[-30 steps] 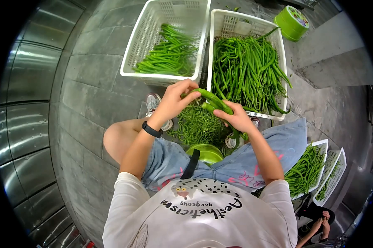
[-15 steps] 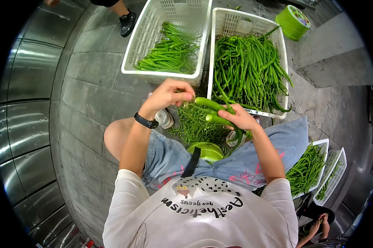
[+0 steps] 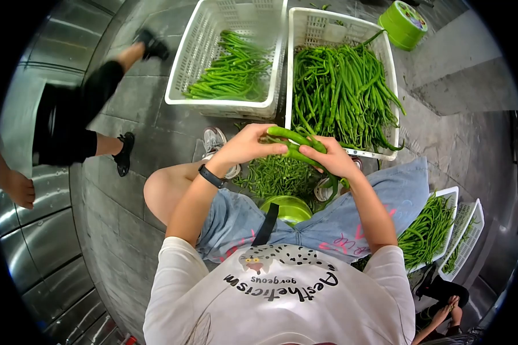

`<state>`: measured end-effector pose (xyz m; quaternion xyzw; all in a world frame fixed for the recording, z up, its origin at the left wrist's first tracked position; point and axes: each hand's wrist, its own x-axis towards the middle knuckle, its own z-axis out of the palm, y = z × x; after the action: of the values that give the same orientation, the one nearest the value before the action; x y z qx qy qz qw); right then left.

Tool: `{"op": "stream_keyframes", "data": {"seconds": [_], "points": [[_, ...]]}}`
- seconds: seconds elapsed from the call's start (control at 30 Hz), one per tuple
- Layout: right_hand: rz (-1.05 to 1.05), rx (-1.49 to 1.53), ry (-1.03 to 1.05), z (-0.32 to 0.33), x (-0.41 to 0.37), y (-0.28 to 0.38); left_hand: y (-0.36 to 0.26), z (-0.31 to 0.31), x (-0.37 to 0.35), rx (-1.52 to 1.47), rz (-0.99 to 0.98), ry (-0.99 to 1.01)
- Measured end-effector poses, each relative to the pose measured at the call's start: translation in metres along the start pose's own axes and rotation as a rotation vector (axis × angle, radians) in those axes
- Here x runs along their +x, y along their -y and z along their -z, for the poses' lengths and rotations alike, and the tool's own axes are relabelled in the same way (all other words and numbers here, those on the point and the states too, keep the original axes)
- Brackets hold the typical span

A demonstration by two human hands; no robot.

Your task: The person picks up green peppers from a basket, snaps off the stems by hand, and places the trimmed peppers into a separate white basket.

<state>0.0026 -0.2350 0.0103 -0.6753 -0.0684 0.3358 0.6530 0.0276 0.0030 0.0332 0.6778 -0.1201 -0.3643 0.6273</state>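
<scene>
My right hand (image 3: 332,158) is closed round a few long green chili peppers (image 3: 293,135), their thick ends pointing left and their thin ends hanging below the palm. At those thick ends, my left hand (image 3: 248,145) has its thumb and fingers closed on the peppers; the fingertips are partly hidden behind them. Below both hands, a heap of short green stems (image 3: 279,175) lies on the floor between my shoes. Just beyond the hands stands a white crate (image 3: 289,69) piled with long green chili peppers (image 3: 345,95).
Another white crate (image 3: 175,75) at the upper left holds green peppers lying lengthwise. A green stool (image 3: 405,26) stands at the upper right, and a white basket of peppers (image 3: 425,233) at the lower right. A person's legs (image 3: 78,118) pass on the left; another person's hands (image 3: 447,310) show lower right.
My left hand has moved right and closed in on the pepper ends, meeting the bunch in my right hand. The person on the left has stepped further into view.
</scene>
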Motion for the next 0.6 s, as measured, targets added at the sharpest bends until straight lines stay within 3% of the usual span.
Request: {"op": "stream_keyframes", "data": {"seconds": [0.2,0.6], "points": [[0.014,-0.012,0.119,0.003,-0.002,-0.001,0.007,0.006,0.002,-0.085,0.109,0.092],[0.016,0.223,0.291,0.001,-0.003,-0.006,0.021,0.001,0.004,-0.421,0.048,0.16]]}}
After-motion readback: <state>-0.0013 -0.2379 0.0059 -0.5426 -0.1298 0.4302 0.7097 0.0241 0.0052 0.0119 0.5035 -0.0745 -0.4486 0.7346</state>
